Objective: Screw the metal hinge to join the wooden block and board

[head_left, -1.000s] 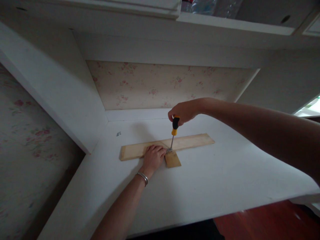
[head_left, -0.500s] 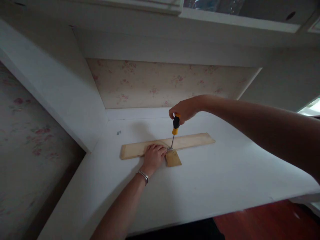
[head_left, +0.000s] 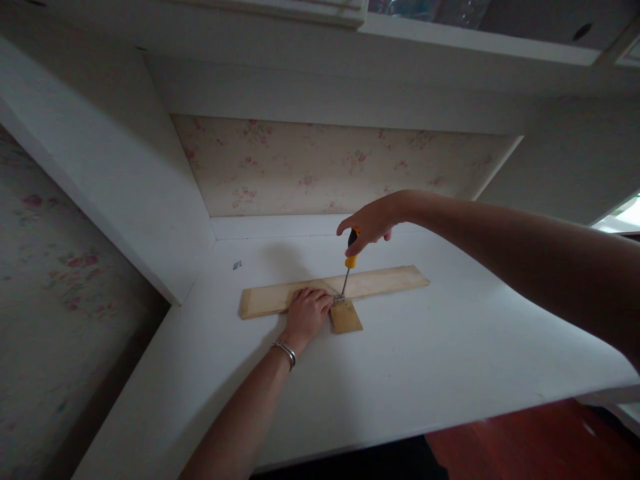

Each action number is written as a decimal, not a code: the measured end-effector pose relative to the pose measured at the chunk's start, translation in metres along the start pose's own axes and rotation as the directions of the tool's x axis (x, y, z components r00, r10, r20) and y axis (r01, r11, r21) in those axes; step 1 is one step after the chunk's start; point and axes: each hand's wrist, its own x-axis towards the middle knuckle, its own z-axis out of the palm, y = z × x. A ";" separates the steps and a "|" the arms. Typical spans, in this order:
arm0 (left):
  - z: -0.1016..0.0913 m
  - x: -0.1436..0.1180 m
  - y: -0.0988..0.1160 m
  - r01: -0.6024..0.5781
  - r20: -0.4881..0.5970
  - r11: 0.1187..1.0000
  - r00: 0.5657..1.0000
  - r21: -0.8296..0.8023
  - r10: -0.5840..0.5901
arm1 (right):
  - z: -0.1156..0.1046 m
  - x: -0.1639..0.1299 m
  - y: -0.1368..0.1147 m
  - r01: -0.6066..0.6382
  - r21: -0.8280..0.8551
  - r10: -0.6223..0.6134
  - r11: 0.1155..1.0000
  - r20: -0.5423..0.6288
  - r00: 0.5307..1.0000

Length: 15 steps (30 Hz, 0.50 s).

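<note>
A long pale wooden board [head_left: 385, 281] lies flat on the white surface, with a smaller wooden piece [head_left: 347, 317] set against its near edge. A small metal hinge [head_left: 339, 298] sits where the two meet. My left hand [head_left: 309, 312] presses down on the board just left of the hinge, fingertips close to the metal; its thumb is hidden. Above, my right hand [head_left: 371, 225] has thumb and finger around the black-and-yellow handle of a screwdriver [head_left: 351, 261], other fingers loosened. The screwdriver stands nearly upright, its tip down at the hinge.
Small dark screws or bits [head_left: 237, 265] lie on the white surface [head_left: 440, 360] at the back left. A white upright panel [head_left: 125, 160] borders the left side, and a cabinet [head_left: 310, 40] overhangs the back. Red flooring [head_left: 525, 440] shows past the front edge.
The fingers of my right hand have loosened from a closed grip, and the thumb has moved down along the handle. My left hand and the wooden pieces stay in place.
</note>
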 end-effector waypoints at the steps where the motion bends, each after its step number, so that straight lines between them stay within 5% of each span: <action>1: 0.000 0.000 0.000 0.000 0.002 1.000 1.000 0.000 0.000 | 0.000 0.000 -0.002 -0.062 0.018 0.062 0.998 0.022 0.998; 4: 0.001 0.000 0.000 -0.003 0.004 1.000 1.000 0.007 0.003 | 0.001 -0.001 -0.007 -0.131 -0.049 0.132 0.990 0.018 0.991; 10: 0.000 0.001 0.001 -0.001 -0.013 1.000 1.000 0.020 0.001 | 0.000 -0.004 -0.006 0.048 -0.029 -0.049 0.998 -0.049 0.998; 15: -0.001 0.001 0.000 -0.005 -0.002 1.000 1.000 -0.005 0.005 | 0.003 -0.001 -0.008 -0.051 -0.037 0.050 0.998 -0.045 0.998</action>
